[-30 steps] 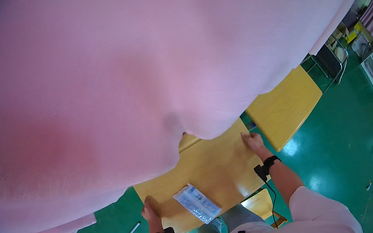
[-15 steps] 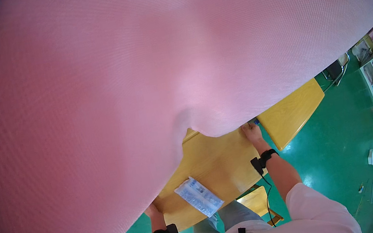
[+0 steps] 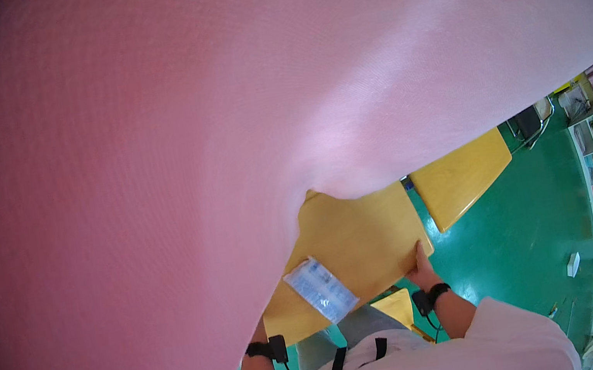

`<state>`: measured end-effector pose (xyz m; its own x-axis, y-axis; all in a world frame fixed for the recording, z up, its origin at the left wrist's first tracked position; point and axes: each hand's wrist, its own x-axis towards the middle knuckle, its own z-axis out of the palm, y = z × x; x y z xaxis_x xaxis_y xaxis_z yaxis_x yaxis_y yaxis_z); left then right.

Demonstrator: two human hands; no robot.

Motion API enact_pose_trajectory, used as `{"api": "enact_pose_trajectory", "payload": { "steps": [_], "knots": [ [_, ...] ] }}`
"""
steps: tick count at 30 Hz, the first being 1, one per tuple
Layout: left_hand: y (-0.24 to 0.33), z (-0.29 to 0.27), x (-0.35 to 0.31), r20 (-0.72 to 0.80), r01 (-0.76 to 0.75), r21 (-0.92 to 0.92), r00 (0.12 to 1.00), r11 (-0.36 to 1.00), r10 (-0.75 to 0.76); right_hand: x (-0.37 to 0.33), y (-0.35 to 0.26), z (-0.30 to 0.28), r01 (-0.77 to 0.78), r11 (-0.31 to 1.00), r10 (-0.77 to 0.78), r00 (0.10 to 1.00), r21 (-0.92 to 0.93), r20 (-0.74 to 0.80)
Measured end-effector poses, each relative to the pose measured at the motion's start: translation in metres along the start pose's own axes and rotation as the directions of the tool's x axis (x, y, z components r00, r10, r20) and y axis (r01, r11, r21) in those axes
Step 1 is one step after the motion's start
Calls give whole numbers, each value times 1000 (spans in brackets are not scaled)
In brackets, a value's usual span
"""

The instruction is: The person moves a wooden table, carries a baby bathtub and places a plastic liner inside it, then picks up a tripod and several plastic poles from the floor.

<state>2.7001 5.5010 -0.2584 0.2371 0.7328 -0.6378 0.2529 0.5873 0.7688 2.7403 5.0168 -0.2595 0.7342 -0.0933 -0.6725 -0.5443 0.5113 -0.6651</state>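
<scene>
Neither grip's closure shows: right hand (image 3: pixel 422 272) at the worktop's (image 3: pixel 359 233) near-right corner, left hand (image 3: pixel 259 333) mostly behind pink cloth (image 3: pixel 121 214). Tilting could slide the packet (image 3: pixel 322 290) off the near edge.

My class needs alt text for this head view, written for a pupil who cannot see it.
A person's right hand touches the edge of a wooden table bearing a plastic packet; the left hand is mostly hidden by pink cloth, which fills most of the view. A second table stands beyond, to the right.

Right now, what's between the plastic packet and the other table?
The head view shows wooden tabletop, then green floor, between the plastic packet and the other table.
</scene>
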Motion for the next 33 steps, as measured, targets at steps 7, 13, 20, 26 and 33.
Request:
{"api": "enact_pose_trajectory", "payload": {
  "steps": [7, 13, 20, 26, 33],
  "knots": [
    [-21, 14, -6, 151, 63, -8, 987, 998, -61, 10, -10, -3, 46, 996, -22, 958, 76, -286],
    [-66, -12, 45, 309, -438, 300, 885, 848, 348, 5, -12, -21, 82, 996, -69, 967, 42, -244],
    [15, -102, 2, 451, -214, 545, 890, 811, -68, -69, 27, 26, -160, 982, 112, 917, -97, -382],
    [92, -296, 17, 454, 47, 374, 862, 926, -227, -161, 125, 17, -173, 980, 154, 973, -100, -174],
    [82, -501, 62, 405, 9, 695, 821, 719, -402, -339, 250, 16, -202, 973, 218, 962, 110, -162]
  ]
}}
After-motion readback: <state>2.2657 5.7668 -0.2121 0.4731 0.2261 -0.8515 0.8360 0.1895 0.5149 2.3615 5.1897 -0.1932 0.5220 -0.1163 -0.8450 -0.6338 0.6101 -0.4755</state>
